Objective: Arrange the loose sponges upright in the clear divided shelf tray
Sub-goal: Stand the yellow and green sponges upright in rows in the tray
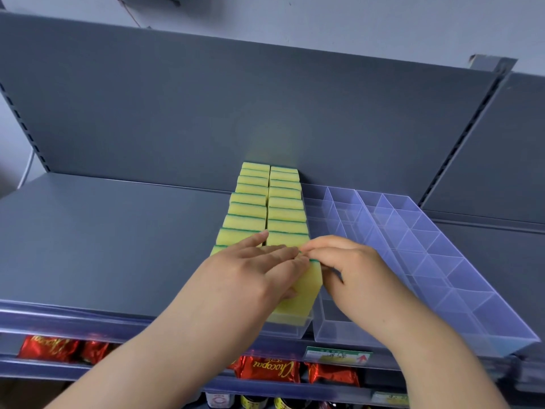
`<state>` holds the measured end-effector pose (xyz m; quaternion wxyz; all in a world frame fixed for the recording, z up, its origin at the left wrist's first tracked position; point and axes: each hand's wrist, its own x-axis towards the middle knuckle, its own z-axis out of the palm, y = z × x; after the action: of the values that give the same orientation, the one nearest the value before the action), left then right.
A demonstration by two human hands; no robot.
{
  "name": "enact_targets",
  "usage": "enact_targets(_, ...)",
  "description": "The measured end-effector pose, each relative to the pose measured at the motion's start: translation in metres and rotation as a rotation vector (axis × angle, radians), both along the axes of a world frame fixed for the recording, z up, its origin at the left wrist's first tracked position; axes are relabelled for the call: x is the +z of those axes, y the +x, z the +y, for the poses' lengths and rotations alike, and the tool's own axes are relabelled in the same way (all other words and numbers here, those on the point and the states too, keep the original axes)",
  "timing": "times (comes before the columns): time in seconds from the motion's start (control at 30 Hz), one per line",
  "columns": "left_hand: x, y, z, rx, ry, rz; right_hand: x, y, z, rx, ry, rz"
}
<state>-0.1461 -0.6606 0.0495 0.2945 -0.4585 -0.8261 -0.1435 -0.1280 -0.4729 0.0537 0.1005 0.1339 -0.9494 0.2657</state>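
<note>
Pinching the front sponge (309,283), right hand (354,267) grasps it; left hand (253,267) lies flat (Chocopai packets (271,369) below).

The right hand (351,267) pinches the green top edge of the front sponge (306,293), which stands upright; the left hand (259,270) lies with straight fingers across it, just left of the pinch; beyond the grip two rows of upright sponges (283,202) run back; right of it spread the compartments of the clear divided tray (442,261); below it lie red snack packets (271,369).
</note>
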Motion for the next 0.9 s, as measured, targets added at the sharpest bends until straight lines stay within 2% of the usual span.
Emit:
enact_targets(0.17, -0.012, 0.006, -0.004, 0.078, -0.005, -0.009, 0.002, 0.005, -0.003, -0.012, 0.024, 0.004)
enact_targets(0.47, -0.019, 0.005, -0.003, 0.061, -0.053, 0.003, 0.003, 0.012, -0.002, 0.011, 0.031, -0.035)
enact_targets(0.77, -0.018, 0.012, -0.002, 0.064, -0.097, 0.003, -0.014, 0.0, 0.006, -0.006, -0.055, 0.221)
enact_targets(0.9, -0.018, 0.014, -0.005, 0.065, -0.098, -0.026, -0.017, 0.0, 0.005, -0.024, -0.08, 0.267)
